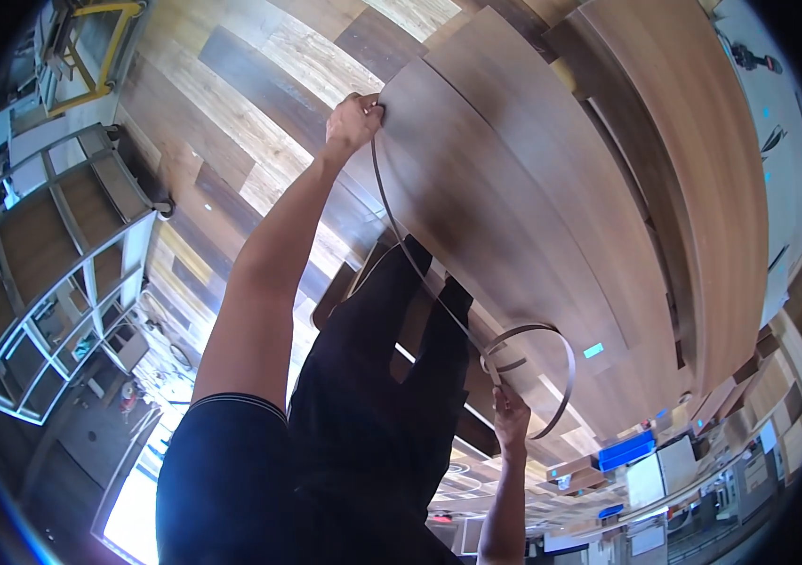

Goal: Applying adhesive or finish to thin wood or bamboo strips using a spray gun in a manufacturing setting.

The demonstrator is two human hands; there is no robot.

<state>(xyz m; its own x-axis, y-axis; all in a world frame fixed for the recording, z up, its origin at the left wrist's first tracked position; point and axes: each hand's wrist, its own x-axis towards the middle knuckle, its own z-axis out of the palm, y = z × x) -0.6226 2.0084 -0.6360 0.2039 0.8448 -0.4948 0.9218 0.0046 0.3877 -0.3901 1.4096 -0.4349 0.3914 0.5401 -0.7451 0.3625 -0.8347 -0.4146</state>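
Left hand [356,121] pinches a thin strip [401,239] at the panel's [514,212] corner, seemingly for alignment. Right hand [511,419] grips it beside the loop, likely controlling slack.

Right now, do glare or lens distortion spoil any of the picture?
Head view: a bright patch at lower left is blown out; the metal rack bows along the dark fisheye rim; the left hand, right hand and thin strip read clearly enough to follow.
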